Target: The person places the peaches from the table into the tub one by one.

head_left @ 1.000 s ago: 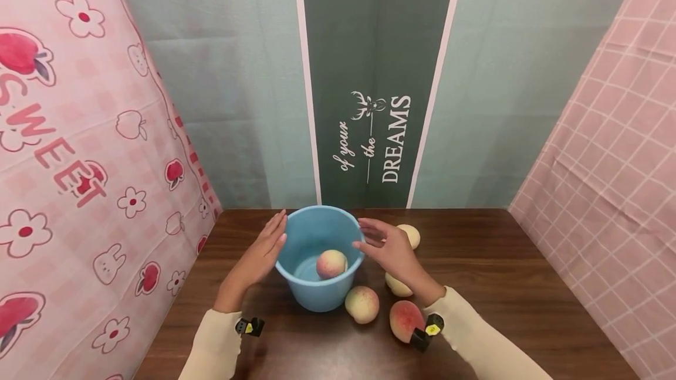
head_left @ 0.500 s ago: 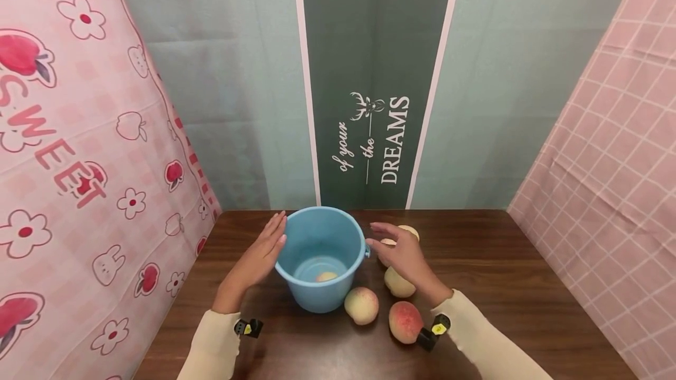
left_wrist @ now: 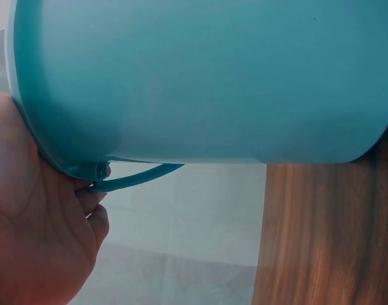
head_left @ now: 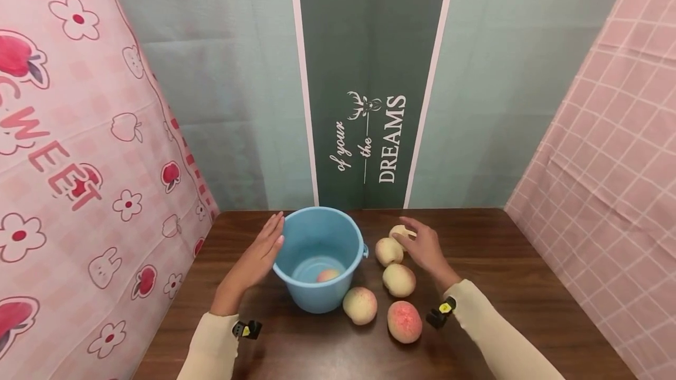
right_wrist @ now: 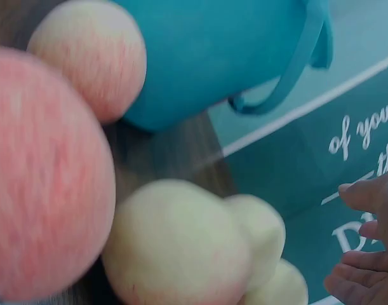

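Observation:
A blue bucket (head_left: 315,297) stands on the wooden table, with one peach (head_left: 328,275) low inside, partly hidden by the front rim. My left hand (head_left: 257,255) rests flat along the bucket's left side, fingers straight at the rim; the left wrist view shows it beside the handle (left_wrist: 140,179). To the bucket's right, my right hand (head_left: 426,253) hovers by the farthest peach (head_left: 399,231), thumb and fingers spread and holding nothing. Closer to me lie two pale peaches (head_left: 389,251), a pinkish peach (head_left: 360,306) near the bucket's base and a red peach (head_left: 404,322).
Behind the table (head_left: 528,309) hangs a grey-green curtain (head_left: 475,104) with white lettering. A pink patterned cloth (head_left: 116,151) borders the left side, and a pink checked cloth (head_left: 586,133) the right.
The peach at the bucket's mouth has dropped to its bottom. My right hand has moved from the bucket's rim rightward to the far peach. The left hand stays at the bucket.

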`<control>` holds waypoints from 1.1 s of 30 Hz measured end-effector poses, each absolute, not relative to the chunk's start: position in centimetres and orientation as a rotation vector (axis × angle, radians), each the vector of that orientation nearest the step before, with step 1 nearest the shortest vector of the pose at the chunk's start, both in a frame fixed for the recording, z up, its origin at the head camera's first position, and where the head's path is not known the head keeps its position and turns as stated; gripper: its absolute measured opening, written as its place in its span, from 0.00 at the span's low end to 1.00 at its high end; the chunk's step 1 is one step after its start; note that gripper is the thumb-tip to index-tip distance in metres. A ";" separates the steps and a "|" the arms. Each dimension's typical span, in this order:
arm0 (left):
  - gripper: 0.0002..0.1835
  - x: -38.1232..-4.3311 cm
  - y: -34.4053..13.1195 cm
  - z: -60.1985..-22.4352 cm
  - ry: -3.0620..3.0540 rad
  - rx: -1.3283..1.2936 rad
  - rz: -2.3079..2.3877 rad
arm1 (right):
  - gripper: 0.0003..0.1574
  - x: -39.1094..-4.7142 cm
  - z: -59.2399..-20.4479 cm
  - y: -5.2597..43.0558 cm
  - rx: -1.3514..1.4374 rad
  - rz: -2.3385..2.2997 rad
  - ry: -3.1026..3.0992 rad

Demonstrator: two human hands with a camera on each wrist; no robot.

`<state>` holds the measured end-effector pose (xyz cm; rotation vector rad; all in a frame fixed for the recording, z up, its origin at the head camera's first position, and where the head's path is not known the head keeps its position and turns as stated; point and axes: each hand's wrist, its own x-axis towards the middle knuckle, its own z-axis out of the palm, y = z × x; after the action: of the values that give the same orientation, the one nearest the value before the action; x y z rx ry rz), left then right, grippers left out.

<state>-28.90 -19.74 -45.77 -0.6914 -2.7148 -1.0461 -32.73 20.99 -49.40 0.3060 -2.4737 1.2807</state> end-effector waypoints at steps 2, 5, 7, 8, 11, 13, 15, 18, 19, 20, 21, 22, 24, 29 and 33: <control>0.29 -28.9 -19.7 -45.9 -2.720 -0.683 -1.050 | 0.30 -33.1 -50.2 21.6 0.287 1.227 -2.514; 0.29 -28.9 -19.7 -46.0 -2.735 -0.686 -1.051 | 0.32 -33.5 -51.2 22.6 0.266 1.148 -2.553; 0.29 -29.0 -19.6 -46.1 -2.736 -0.690 -1.054 | 0.34 -33.7 -51.8 23.1 0.254 1.120 -2.569; 0.29 -29.0 -19.6 -46.1 -2.732 -0.693 -1.057 | 0.35 -33.8 -52.0 23.3 0.246 1.118 -2.578; 0.29 -28.9 -19.6 -46.2 -2.726 -0.685 -1.057 | 0.38 -34.1 -52.6 23.8 0.216 1.125 -2.623; 0.29 -28.9 -19.6 -46.3 -2.724 -0.680 -1.054 | 0.40 -34.2 -53.0 24.0 0.195 1.136 -2.653; 0.29 -28.9 -19.6 -46.3 -2.725 -0.680 -1.049 | 0.41 -34.3 -53.3 24.2 0.184 1.150 -2.676; 0.29 -28.8 -19.6 -46.3 -2.721 -0.687 -1.049 | 0.41 -34.5 -53.6 24.5 0.173 1.175 -2.677; 0.29 -28.8 -19.6 -46.3 -2.715 -0.690 -1.053 | 0.41 -34.6 -53.6 24.5 0.184 1.176 -2.675; 0.29 -28.8 -19.6 -46.2 -2.708 -0.691 -1.058 | 0.41 -34.6 -53.7 24.5 0.184 1.186 -2.671; 0.29 -28.8 -19.6 -46.2 -2.705 -0.689 -1.061 | 0.41 -34.7 -53.8 24.6 0.191 1.187 -2.668; 0.29 -28.8 -19.6 -46.1 -2.699 -0.688 -1.060 | 0.42 -34.7 -53.8 24.6 0.195 1.192 -2.661; 0.29 -28.8 -19.6 -46.0 -2.685 -0.697 -1.057 | 0.43 -34.9 -54.0 24.6 0.209 1.185 -2.654; 0.29 -29.0 -19.7 -46.0 -2.659 -0.735 -1.050 | 0.45 -35.1 -54.4 24.8 0.213 1.178 -2.652; 0.29 -29.1 -19.8 -46.1 -2.663 -0.739 -1.058 | 0.46 -35.4 -54.9 24.8 0.207 1.179 -2.648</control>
<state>-29.14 -19.76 -46.08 -0.7385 -2.6627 -1.0581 -35.40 24.80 -54.86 0.2066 -2.6480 1.1787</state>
